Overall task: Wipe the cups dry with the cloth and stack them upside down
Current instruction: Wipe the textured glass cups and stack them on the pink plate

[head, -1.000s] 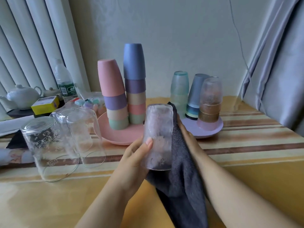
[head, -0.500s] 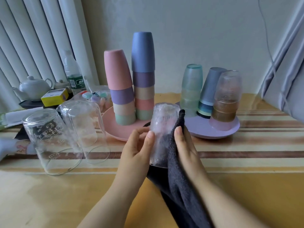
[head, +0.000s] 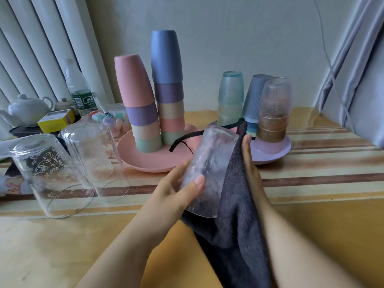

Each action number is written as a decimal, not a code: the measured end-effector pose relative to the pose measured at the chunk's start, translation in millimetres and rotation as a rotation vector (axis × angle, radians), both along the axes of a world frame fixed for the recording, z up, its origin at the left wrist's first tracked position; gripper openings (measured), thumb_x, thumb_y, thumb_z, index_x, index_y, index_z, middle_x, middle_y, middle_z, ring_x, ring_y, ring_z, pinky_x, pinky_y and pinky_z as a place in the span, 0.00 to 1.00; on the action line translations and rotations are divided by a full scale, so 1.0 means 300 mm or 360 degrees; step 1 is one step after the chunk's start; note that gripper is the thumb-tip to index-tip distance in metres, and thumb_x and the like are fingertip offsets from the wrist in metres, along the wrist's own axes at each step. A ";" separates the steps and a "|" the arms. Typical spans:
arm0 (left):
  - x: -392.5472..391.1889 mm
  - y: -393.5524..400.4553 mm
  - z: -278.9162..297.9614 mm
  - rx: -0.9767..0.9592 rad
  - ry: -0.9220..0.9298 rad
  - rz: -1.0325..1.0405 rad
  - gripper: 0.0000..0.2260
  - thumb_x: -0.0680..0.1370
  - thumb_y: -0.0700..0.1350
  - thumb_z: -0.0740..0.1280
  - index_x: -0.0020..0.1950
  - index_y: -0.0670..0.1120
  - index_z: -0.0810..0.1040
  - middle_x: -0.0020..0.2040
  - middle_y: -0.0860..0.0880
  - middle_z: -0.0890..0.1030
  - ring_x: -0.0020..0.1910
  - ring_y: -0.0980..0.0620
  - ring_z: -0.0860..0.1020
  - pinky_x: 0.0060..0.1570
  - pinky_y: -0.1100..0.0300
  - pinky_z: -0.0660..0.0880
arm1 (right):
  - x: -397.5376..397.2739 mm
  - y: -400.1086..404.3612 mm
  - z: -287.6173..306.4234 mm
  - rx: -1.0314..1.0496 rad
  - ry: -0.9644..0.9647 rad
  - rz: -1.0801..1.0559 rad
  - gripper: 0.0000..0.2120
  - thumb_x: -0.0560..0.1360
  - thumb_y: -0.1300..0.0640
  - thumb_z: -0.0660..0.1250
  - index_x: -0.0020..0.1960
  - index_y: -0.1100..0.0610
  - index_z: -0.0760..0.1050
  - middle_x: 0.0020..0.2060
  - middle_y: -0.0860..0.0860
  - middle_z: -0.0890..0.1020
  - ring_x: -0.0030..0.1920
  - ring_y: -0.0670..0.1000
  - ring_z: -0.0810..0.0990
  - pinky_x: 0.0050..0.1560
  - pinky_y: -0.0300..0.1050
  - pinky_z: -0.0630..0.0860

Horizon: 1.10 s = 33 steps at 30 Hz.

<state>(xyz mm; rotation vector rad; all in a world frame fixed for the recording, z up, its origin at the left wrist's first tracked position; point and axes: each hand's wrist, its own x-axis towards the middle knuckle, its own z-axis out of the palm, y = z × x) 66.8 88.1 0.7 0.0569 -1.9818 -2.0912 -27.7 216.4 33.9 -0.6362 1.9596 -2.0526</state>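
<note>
Now tilted rightward, frosted cup (head: 209,171) gripped by left hand (head: 176,192); right hand (head: 252,169) flat against cloth (head: 232,215).

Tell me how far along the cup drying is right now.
Done, it seems: two stacks of upside-down cups on the pink plate and three on the purple plate. In hand: the left hand holds a frosted glass while the right hand presses the dark cloth against it. Left: two clear glasses, upside down but unstacked; whether they are dry, I cannot tell.
</note>
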 end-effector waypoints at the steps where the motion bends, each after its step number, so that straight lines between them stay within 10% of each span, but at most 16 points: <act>1: 0.000 -0.006 -0.003 0.0087 0.0010 0.0000 0.24 0.70 0.54 0.70 0.65 0.51 0.76 0.58 0.51 0.83 0.58 0.52 0.81 0.55 0.60 0.78 | 0.008 0.009 0.005 0.0018 -0.0025 0.0047 0.21 0.80 0.50 0.46 0.70 0.56 0.62 0.61 0.42 0.66 0.65 0.39 0.66 0.55 0.25 0.61; 4: 0.005 -0.030 0.003 0.0261 0.0090 -0.0026 0.26 0.69 0.55 0.70 0.65 0.48 0.77 0.61 0.45 0.82 0.61 0.46 0.80 0.57 0.54 0.78 | 0.055 -0.020 -0.005 0.0018 -0.0122 0.0341 0.15 0.79 0.44 0.47 0.52 0.45 0.72 0.47 0.37 0.76 0.40 0.28 0.77 0.39 0.21 0.71; 8: 0.002 -0.066 0.030 0.0284 0.0245 -0.0041 0.34 0.73 0.59 0.70 0.71 0.41 0.70 0.67 0.37 0.75 0.68 0.38 0.73 0.66 0.44 0.70 | 0.099 -0.078 -0.040 0.0041 -0.0044 0.0650 0.33 0.70 0.30 0.51 0.72 0.42 0.58 0.60 0.34 0.74 0.58 0.26 0.68 0.59 0.29 0.71; 11: 0.000 -0.084 0.028 0.0173 0.0222 -0.0010 0.34 0.75 0.62 0.66 0.73 0.42 0.68 0.69 0.40 0.75 0.70 0.41 0.71 0.69 0.44 0.65 | 0.113 -0.078 -0.040 0.0042 0.0013 0.0628 0.26 0.75 0.44 0.47 0.72 0.42 0.50 0.47 0.28 0.66 0.37 0.15 0.63 0.35 0.16 0.66; 15: -0.006 -0.066 0.018 -0.0154 0.0212 0.0386 0.24 0.75 0.65 0.62 0.61 0.49 0.77 0.50 0.60 0.85 0.52 0.66 0.81 0.53 0.73 0.73 | 0.096 -0.076 -0.043 -0.0035 0.0205 0.0442 0.28 0.74 0.45 0.50 0.74 0.46 0.53 0.62 0.28 0.63 0.53 0.16 0.62 0.48 0.14 0.59; 19: -0.015 -0.062 -0.004 -0.0154 0.0293 0.0640 0.16 0.78 0.53 0.62 0.61 0.47 0.78 0.51 0.56 0.85 0.53 0.60 0.82 0.50 0.69 0.76 | 0.083 -0.092 -0.068 -0.0053 0.0283 0.0312 0.29 0.73 0.45 0.54 0.73 0.47 0.55 0.68 0.33 0.61 0.63 0.21 0.57 0.57 0.16 0.55; 29: 0.006 -0.049 0.015 -0.0299 0.0188 0.0226 0.21 0.74 0.50 0.68 0.66 0.51 0.72 0.59 0.59 0.81 0.61 0.62 0.77 0.54 0.71 0.73 | 0.086 -0.094 -0.056 -0.0072 0.0240 0.0187 0.23 0.77 0.48 0.50 0.71 0.44 0.53 0.60 0.28 0.60 0.53 0.16 0.60 0.49 0.13 0.57; 33: 0.022 -0.019 0.019 -0.0067 0.0038 -0.0044 0.16 0.74 0.52 0.66 0.62 0.53 0.75 0.57 0.56 0.83 0.58 0.58 0.81 0.51 0.68 0.76 | 0.022 -0.040 -0.010 -0.0079 0.0053 0.0068 0.21 0.80 0.50 0.47 0.72 0.51 0.60 0.62 0.32 0.61 0.60 0.29 0.59 0.55 0.14 0.54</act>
